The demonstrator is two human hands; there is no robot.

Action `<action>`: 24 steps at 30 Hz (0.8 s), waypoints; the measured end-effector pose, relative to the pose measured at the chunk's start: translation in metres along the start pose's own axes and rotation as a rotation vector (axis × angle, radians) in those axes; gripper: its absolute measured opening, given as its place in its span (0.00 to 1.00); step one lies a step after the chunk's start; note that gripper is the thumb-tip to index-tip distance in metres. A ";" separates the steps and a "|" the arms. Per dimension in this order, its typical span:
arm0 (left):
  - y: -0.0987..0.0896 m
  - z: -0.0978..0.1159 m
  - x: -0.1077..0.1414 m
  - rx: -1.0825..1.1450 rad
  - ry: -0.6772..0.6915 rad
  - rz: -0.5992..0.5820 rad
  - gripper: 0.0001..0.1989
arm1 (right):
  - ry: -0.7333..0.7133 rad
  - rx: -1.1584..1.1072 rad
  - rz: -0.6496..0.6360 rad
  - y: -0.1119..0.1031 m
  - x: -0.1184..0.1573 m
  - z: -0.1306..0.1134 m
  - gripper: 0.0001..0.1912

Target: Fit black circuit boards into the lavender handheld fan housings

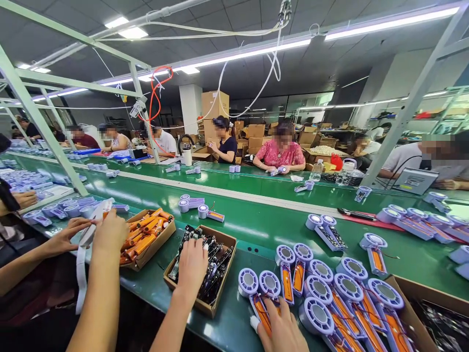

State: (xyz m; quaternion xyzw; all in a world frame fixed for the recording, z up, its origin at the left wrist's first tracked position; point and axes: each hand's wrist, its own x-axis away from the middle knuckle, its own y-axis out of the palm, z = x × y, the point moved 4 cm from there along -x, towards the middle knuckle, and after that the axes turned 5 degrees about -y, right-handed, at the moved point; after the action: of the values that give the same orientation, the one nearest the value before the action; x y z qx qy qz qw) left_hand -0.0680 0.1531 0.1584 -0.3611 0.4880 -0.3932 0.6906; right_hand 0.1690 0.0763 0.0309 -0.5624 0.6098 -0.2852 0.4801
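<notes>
My left hand is in a cardboard box of black circuit boards. Its fingers are curled together on a board, with the tips partly hidden. My right hand grips the handle of a lilac handheld fan, thumb on the left side and fingers over the top. That handle is open, with an orange battery lying inside. Against it on the right are several similar fans, also with orange batteries in their handles. A white covering shows on a digit of each of my hands.
At left, a co-worker's hands hold a white strip beside a box of orange batteries. A second box of boards stands at lower right. Fans lie along the green bench. Other people sit across it.
</notes>
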 end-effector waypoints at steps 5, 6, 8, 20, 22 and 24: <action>0.014 0.002 -0.031 -0.044 -0.082 -0.099 0.15 | -0.011 -0.209 -0.152 -0.012 0.018 0.038 0.27; 0.015 0.003 -0.034 -0.047 -0.091 -0.111 0.16 | -0.015 -0.241 -0.153 -0.019 0.023 0.045 0.25; 0.013 0.005 -0.039 -0.054 -0.107 -0.121 0.16 | 0.006 -0.297 -0.074 -0.038 0.032 0.052 0.17; -0.015 0.009 -0.023 0.124 -0.019 0.135 0.12 | -0.130 -0.244 -0.011 -0.066 -0.004 -0.001 0.13; -0.014 0.010 -0.012 0.143 -0.023 0.131 0.12 | -0.169 -0.187 -0.060 -0.064 -0.011 -0.004 0.12; -0.014 0.008 -0.005 0.148 -0.052 0.121 0.11 | -0.196 -0.146 -0.094 -0.060 -0.013 -0.006 0.11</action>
State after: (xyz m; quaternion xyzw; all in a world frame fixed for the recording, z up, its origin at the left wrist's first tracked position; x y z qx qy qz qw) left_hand -0.0637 0.1530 0.1748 -0.2891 0.4605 -0.3763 0.7502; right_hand 0.1874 0.0752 0.0901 -0.6491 0.5522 -0.2059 0.4810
